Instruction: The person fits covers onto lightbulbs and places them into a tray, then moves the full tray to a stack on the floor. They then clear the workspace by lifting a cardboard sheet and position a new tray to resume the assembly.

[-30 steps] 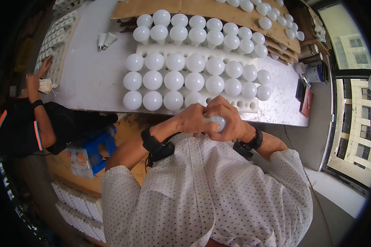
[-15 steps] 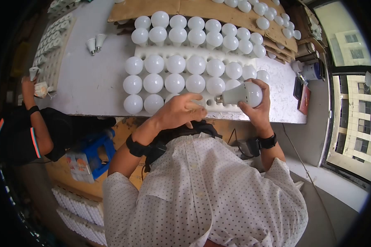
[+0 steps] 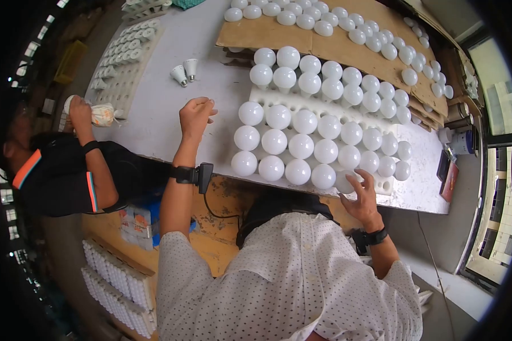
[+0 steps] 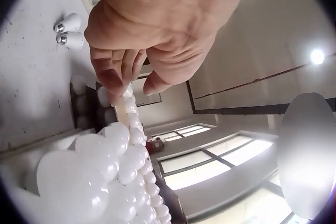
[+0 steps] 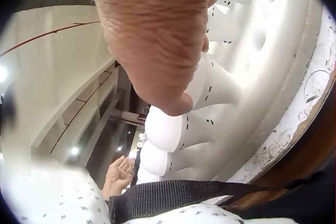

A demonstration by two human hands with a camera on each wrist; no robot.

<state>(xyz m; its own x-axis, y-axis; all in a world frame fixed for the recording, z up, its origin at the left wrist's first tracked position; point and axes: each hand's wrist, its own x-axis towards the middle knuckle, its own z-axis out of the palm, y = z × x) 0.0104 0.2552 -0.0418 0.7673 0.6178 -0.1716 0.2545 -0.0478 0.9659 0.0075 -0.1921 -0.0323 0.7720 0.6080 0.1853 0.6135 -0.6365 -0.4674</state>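
Bulb [image 3: 345, 181] in the front row of the tray [image 3: 385, 188] is gripped by the right hand's [image 3: 364, 203] fingers; over the counter [image 3: 166, 133], the left hand [image 3: 194, 118] is held, thumb and fingers apart.

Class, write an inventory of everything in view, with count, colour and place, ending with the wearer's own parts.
Table: one, whitish, centre
Rowed bulbs: five rows, white, mid-table
Foam tray: at least one, white, under them
Loose bulbs: two, white, left of the rows
Cardboard: several sheets, brown, behind the rows
Scattered bulbs: many, white, on cardboard
Filled tray: one, whitish, far left
Floor racks: two, white, lower left
Seated person: one, black clothing, left
Window: dark-framed, right
Wristbands: two, black, wrists
Shirt: one, white dotted, torso
Left hand: one, bare, above table
Right hand: one, bare, around front-row bulb
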